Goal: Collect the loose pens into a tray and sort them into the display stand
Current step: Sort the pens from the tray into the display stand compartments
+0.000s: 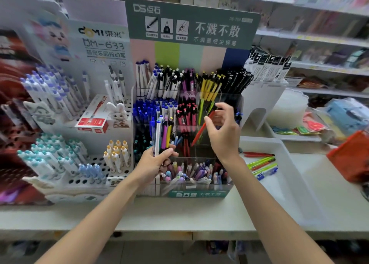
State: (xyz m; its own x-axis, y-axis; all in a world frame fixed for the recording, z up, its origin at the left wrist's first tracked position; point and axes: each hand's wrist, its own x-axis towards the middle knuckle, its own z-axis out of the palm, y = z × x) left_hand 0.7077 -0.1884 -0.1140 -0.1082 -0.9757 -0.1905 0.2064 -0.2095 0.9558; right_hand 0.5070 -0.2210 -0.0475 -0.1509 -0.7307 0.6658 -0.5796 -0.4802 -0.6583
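A red-and-white box (92, 122) lay beside a white rabbit figurine (118, 112) on a perforated white rack (95, 160). An orange basket (349, 154) sat at the right of the counter (179, 213), with blurred shelves (319, 38) behind.

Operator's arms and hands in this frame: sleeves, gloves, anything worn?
Nothing worn that shows. The left forearm and right forearm are bare to the frame edge, no sleeves. On the left hand and right hand, no gloves, rings, watch or wristband visible.
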